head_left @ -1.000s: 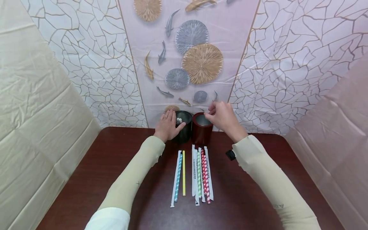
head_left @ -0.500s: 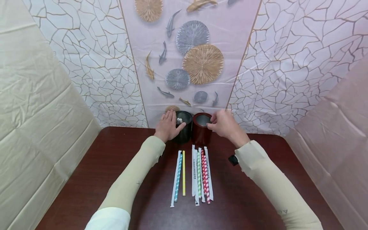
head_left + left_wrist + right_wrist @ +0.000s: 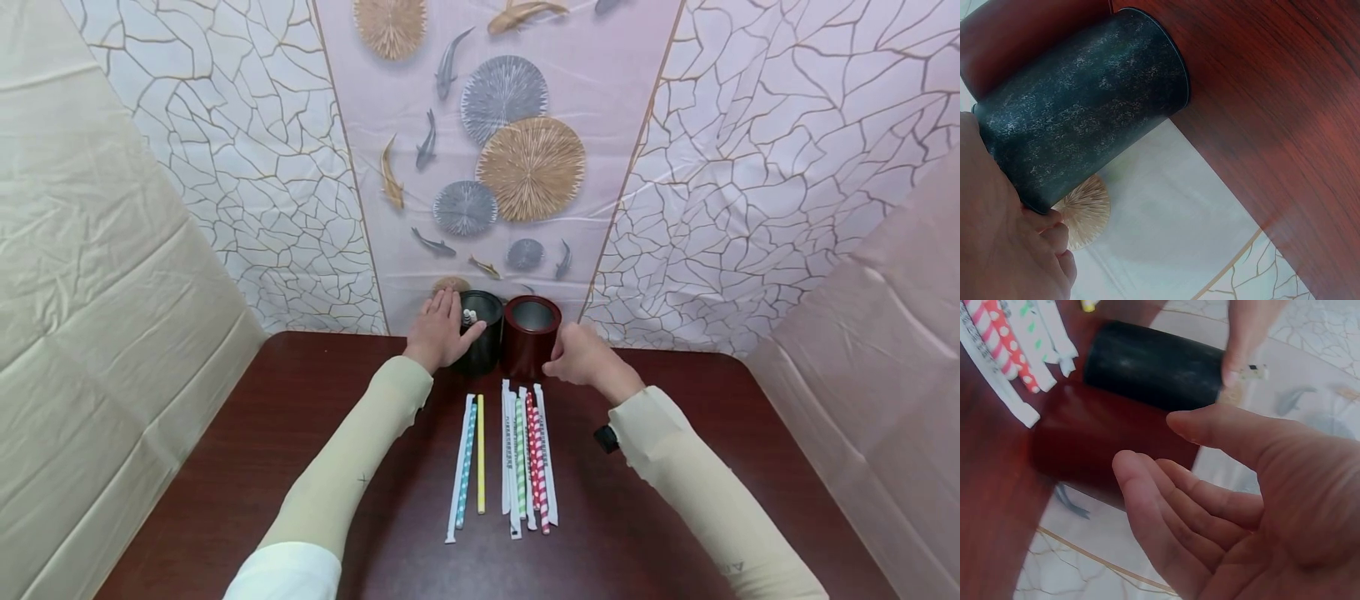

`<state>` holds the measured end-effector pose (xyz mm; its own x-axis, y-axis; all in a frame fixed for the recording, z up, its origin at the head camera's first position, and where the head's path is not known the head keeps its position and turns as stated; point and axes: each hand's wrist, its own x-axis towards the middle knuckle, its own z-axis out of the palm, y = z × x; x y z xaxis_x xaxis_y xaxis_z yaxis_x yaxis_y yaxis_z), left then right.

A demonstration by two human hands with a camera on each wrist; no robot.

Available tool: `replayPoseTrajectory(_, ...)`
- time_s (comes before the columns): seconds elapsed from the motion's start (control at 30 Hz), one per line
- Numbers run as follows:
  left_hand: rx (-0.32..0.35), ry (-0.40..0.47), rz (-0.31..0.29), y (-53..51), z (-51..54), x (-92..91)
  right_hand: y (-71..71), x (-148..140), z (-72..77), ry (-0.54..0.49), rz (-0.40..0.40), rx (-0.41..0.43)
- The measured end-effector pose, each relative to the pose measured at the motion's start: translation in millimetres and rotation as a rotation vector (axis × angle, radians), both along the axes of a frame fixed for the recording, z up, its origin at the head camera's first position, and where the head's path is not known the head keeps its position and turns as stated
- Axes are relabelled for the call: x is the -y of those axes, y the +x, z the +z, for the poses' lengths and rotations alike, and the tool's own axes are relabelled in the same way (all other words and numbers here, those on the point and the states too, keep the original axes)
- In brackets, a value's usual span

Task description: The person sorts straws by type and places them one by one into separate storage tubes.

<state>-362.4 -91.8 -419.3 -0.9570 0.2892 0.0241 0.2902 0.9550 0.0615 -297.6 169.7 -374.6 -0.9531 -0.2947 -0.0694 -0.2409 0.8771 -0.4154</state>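
A black cup [image 3: 482,357] and a dark red cup [image 3: 522,354] stand side by side at the table's back edge. My left hand [image 3: 437,330] rests against the black cup's left side, its fingers stretched out and thumb across the rim. White straw ends [image 3: 469,317] show inside that cup. Beside the red cup, on its right, is my right hand [image 3: 587,358]; in the right wrist view its fingers [image 3: 1138,481] are loosely bent and hold nothing. The inside of the red cup shows only bare grey wall.
Nearer me on the table [image 3: 375,533] lie straws in two groups. On the left are a white-wrapped, a blue dotted [image 3: 466,467] and a yellow straw [image 3: 481,454]. The right group has several wrapped, green [image 3: 519,458] and red straws [image 3: 533,450]. A patterned cloth [image 3: 487,150] hangs behind.
My right hand has come down from above the red cup's rim to its right side. The left hand, cups and straws stay where they were.
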Motion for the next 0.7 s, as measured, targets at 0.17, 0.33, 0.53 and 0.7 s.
replayPoseTrajectory(0.17,0.009,0.002,0.003,0.5,0.7,-0.2,1.1,2,-18.8,-0.004,-0.013,0.051)
replayPoseTrajectory(0.33,0.008,0.006,0.002,0.8,-0.2,-0.3,2.3,5,-33.3,0.005,-0.049,0.1)
replayPoseTrajectory(0.53,0.008,0.004,0.005,1.2,-0.3,0.1,3.2,8,-50.8,0.024,-0.072,0.145)
replayPoseTrajectory(0.7,0.006,0.01,0.001,1.3,1.5,0.0,3.6,11,-65.6,0.037,-0.088,0.179)
